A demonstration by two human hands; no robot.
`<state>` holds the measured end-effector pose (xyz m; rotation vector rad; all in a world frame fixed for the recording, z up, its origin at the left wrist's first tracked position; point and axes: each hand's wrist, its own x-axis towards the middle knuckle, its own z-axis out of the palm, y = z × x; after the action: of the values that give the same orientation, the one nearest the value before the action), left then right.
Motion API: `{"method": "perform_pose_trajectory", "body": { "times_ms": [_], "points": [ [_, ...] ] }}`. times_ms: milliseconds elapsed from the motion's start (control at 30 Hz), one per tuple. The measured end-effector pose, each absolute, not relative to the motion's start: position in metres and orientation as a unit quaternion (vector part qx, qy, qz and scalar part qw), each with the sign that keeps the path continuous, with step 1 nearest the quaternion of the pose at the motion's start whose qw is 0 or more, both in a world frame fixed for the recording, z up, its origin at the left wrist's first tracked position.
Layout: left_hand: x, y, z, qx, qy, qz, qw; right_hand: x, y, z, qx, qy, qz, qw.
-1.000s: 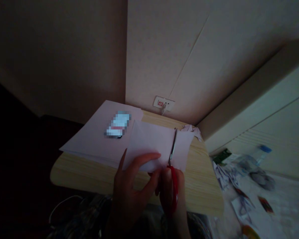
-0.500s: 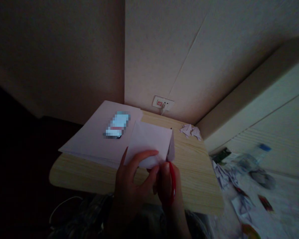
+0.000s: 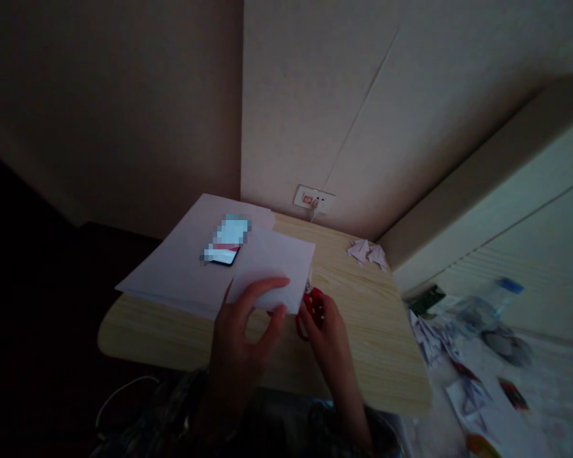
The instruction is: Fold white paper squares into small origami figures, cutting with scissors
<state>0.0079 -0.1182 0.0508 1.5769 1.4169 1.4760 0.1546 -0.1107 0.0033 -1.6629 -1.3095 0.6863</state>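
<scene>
Two hands are working over the near half of a single worktop (image 3: pixel 382 356), a pale wood-grain board with rounded corners. The left hand (image 3: pixel 241 331) is pinching one loose sheet (image 3: pixel 274 264) of thin white paper by its near edge, with the fingers (image 3: pixel 262 287) lying on top and the thumb pressing from below. The sheet is hanging just above the middle of the worktop, roughly rectangular and tilted a little. The right hand (image 3: pixel 327 327) is closing around one pair of scissors (image 3: pixel 311 306), whose glossy red plastic handles are showing just beside the sheet's right edge. The blades are lying mostly hidden by the paper, so how far they are parted cannot be told.

One flat stack of paper (image 3: pixel 172 273), white and smooth, is covering the far left corner and jutting past the left edge. One phone (image 3: pixel 223 247), a dark slab with a lit screen, is resting on that stack, partly under the held sheet. Two small folded paper pieces (image 3: pixel 367 252), pointed and creased, are sitting together at the far right corner.

One white wall socket (image 3: pixel 314 199) is sitting on the wall behind the far edge. Beyond the right edge, many crumpled paper scraps (image 3: pixel 439 337) are lying scattered on a pale surface. Among them one clear plastic bottle (image 3: pixel 494 296) with a blue cap is lying on its side; what it is holding is too blurred to tell.
</scene>
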Motion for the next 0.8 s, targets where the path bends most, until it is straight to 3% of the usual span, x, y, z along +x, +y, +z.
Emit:
{"method": "perform_pose_trajectory", "body": {
  "times_ms": [367,567,700,800],
  "points": [
    [0.006,-0.118,0.055,0.591,0.494,0.578,0.269,0.203,-0.109,-0.03,-0.76,-0.557,0.026,0.333],
    [0.007,-0.118,0.056,0.589,0.478,0.584,0.288,0.206,-0.112,-0.03,-0.792,-0.562,-0.001,0.24],
    [0.007,-0.118,0.057,0.584,0.475,0.583,0.307,0.201,-0.112,-0.013,-0.727,-0.57,0.064,0.377],
    [0.008,-0.119,0.057,0.573,0.488,0.568,0.333,0.19,-0.118,0.011,-0.642,-0.556,0.192,0.492]
  ]
}}
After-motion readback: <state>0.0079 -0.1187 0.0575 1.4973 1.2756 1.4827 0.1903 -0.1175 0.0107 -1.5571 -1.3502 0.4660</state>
